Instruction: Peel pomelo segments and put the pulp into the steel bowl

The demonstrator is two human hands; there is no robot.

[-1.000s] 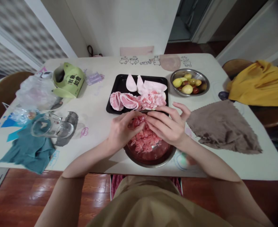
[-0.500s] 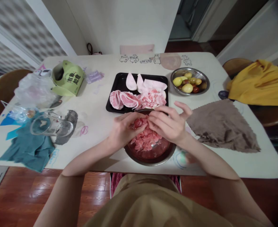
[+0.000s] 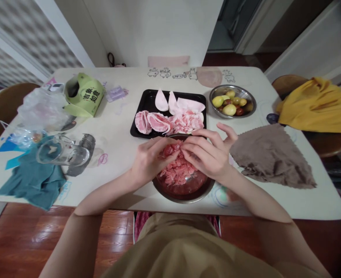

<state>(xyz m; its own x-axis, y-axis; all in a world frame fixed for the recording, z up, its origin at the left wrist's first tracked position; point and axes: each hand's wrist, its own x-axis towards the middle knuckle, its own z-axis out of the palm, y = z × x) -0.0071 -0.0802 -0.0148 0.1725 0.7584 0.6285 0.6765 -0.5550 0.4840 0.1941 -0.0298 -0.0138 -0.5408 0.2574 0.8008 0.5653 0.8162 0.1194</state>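
Observation:
Over a metal bowl [image 3: 184, 200] at the table's near edge, my left hand [image 3: 150, 158] is closed on a red pomelo segment [image 3: 172, 148], holding it between thumb and fingers. My right hand [image 3: 211, 154] pinches at the same segment from the other side, its little finger raised. Loose red pomelo pulp [image 3: 178, 172] lies in the bowl beneath both hands. Just behind stands a black tray [image 3: 150, 101] with thick rind pieces [image 3: 190, 104], two unpeeled segments [image 3: 158, 122] and a heap of torn pink membrane [image 3: 188, 121].
A steel bowl [image 3: 250, 110] of small yellow and red fruits stands back right, with a brown cloth [image 3: 271, 156] nearer me. On the left are a glass pitcher [image 3: 63, 150], a teal cloth [image 3: 34, 181], a green paper box [image 3: 85, 96] and a clear plastic bag [image 3: 41, 110].
Both hands stay over the bowl, gripping the segment, with only slight finger shifts. The camera view has moved very slightly.

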